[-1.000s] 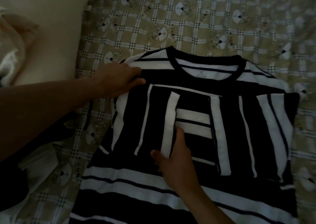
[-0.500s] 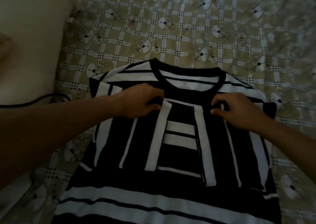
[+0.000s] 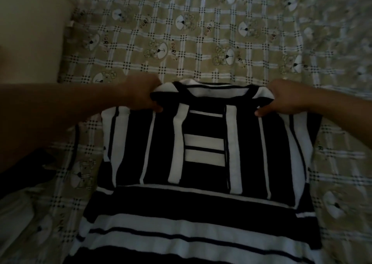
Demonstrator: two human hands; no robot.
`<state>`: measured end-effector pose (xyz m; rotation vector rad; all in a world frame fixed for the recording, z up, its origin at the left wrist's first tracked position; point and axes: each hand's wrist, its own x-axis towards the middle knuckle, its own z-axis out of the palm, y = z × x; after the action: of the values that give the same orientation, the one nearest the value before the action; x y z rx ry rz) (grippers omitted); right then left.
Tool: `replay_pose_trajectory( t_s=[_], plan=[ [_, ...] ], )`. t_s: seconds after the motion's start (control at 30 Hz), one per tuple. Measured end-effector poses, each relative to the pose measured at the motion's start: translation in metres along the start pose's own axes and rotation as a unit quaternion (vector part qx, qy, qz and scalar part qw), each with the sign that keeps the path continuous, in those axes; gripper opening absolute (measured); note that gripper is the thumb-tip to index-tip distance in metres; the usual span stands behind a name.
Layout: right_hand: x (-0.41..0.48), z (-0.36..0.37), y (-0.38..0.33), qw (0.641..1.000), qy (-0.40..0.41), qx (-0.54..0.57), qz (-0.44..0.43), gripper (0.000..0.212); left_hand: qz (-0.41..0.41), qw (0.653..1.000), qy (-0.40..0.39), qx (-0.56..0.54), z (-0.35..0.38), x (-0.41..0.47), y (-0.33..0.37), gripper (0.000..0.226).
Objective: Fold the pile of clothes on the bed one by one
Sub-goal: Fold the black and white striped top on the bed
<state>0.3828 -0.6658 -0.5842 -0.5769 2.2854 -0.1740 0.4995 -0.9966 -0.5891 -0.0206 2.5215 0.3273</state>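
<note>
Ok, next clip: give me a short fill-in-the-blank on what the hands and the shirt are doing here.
1. The striped shirt is black and ____.
2. Both hands grip the shirt at its ____ end, one at each shoulder.
3. The left hand and right hand sit on either side of the ____.
4. The bedsheet is printed with checks and ____.

Missing: white; collar; neckline; bears

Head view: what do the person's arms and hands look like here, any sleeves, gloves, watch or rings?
Both forearms are bare as far as the frame shows; no sleeve reaches into view. The left hand and right hand wear no gloves. No watch, bracelet or ring is visible on either wrist or on the fingers that show, though the light is dim and some fingers are tucked into the fabric.
</note>
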Motion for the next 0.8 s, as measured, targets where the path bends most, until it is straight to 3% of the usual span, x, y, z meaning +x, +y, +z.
replay_pose_trajectory(
  t_s=[0.13, 0.23, 0.37, 0.53, 0.7, 0.8],
  plan=[
    [0.002, -0.037, -0.007, 0.981, 0.174, -0.077, -0.024, 0.027, -0.002, 0.992, 0.125, 0.018, -0.044, 0.006, 0.011, 0.019],
    [-0.013, -0.063, -0.014, 0.949, 0.306, -0.061, -0.031, 0.037, -0.010, 0.973, 0.229, -0.004, -0.074, 0.004, 0.010, 0.030],
    [-0.075, -0.062, -0.031, 0.949, 0.299, -0.044, -0.089, 0.023, 0.045, 0.969, 0.241, 0.025, -0.084, -0.037, 0.020, 0.043],
    [-0.169, -0.013, -0.043, 0.952, 0.288, 0.015, -0.104, 0.030, 0.111, 0.970, 0.215, 0.017, -0.045, -0.140, 0.031, 0.035],
    [-0.266, 0.081, -0.070, 0.941, 0.238, 0.175, -0.167, 0.005, 0.198, 0.966, 0.156, 0.061, 0.025, -0.243, 0.039, 0.023],
    [-0.306, 0.160, -0.067, 0.932, 0.244, 0.205, -0.174, 0.013, 0.267, 0.946, 0.158, 0.092, 0.088, -0.292, 0.037, 0.023]
  ],
)
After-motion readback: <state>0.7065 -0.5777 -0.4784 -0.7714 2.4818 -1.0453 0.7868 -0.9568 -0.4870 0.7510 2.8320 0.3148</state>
